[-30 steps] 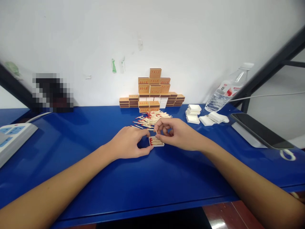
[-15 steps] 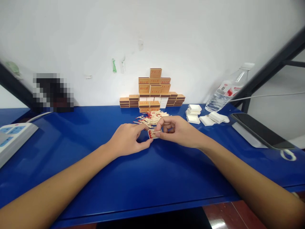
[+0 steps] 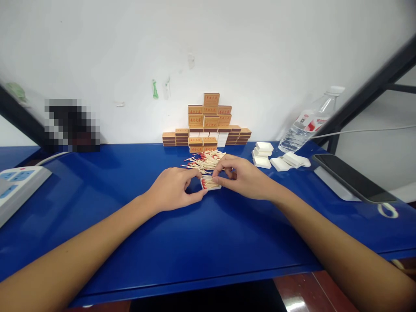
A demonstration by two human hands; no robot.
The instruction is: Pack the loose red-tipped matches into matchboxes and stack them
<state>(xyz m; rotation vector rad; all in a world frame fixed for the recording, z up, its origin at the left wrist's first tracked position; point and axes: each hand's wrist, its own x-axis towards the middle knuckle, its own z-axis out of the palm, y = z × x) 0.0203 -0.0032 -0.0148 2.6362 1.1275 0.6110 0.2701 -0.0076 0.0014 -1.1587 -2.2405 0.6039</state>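
A small white matchbox tray lies on the blue table, partly filled with red-tipped matches. My left hand grips the tray's left end between thumb and index finger. Over the tray's right part is my right hand, thumb and index finger pinched together at the matches; whether a match is between them is hidden. Just behind the tray spreads a heap of loose matches, partly covered by my right hand.
Orange-brown matchboxes are stacked against the wall. White trays lie to the right, near a tilted water bottle and a phone propped on a white box. At left is a power strip.
My right hand has brought the match it held down into the tray, and that match no longer stands out. My left hand keeps its grip on the tray.
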